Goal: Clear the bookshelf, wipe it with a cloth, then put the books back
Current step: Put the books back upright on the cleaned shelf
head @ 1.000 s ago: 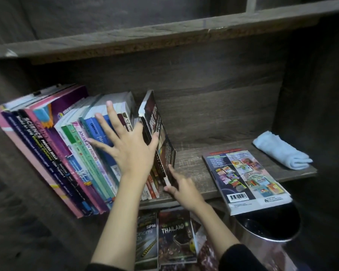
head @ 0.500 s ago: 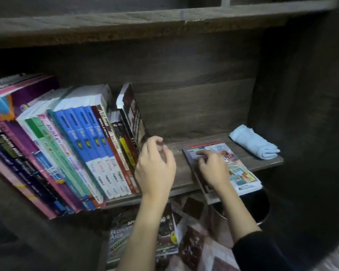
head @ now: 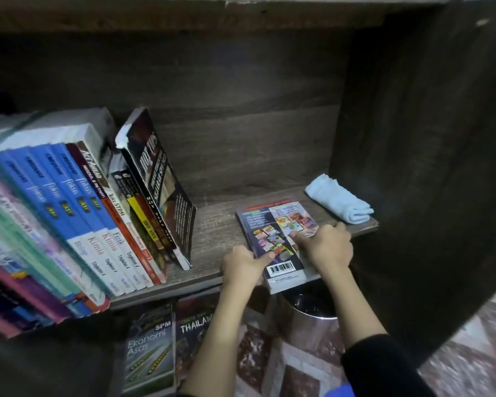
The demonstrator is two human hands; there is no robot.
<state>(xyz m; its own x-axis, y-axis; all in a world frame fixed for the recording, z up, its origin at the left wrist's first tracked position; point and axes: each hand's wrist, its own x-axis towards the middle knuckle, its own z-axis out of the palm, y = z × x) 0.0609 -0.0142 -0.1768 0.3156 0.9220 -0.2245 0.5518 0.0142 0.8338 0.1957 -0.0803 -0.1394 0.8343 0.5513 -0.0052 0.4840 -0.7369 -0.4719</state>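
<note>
- The left hand (head: pixel 241 267) and right hand (head: pixel 330 249) pinch the flat book (head: pixel 281 222) by its sides, maybe to stand it up.
- The cloth (head: pixel 338 200) lies at 2 o'clock, out of the way.

Dim, shadowy shelf interior; left edge apparently motion-blurred, corners wide-angle warped.
</note>
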